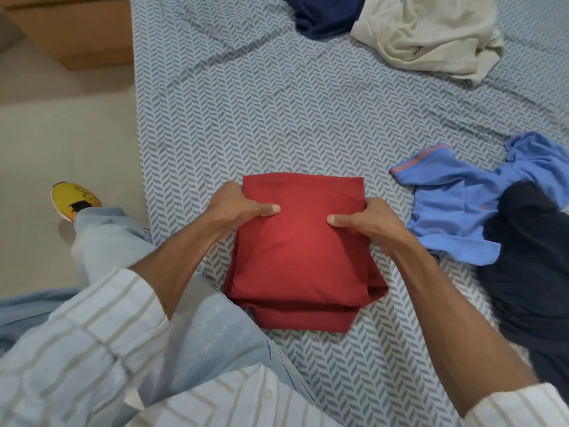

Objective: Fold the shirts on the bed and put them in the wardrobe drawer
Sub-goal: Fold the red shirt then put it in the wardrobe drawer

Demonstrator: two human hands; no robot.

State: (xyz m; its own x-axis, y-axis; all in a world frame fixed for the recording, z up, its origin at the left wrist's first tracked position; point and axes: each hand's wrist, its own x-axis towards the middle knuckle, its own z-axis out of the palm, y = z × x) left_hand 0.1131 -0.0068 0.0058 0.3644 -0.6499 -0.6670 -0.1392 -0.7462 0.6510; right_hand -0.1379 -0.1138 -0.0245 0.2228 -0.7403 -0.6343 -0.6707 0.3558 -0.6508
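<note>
A red shirt (303, 257), folded into a thick square, lies on the bed (261, 118) near its front edge. My left hand (240, 208) grips its left side, thumb on top and fingers under the fabric. On the right side my right hand (366, 223) grips the same way. To the right a light blue shirt (455, 204) lies crumpled, partly under a dark navy garment (529, 272). At the far edge of the bed lie a cream shirt (431, 38) and a navy shirt (323, 13), both unfolded.
The bed has a blue-grey herringbone sheet. Left of it is beige floor (61, 143), with my leg in light jeans and a yellow shoe (74, 198). Brown wooden furniture (77, 29) stands at the top left.
</note>
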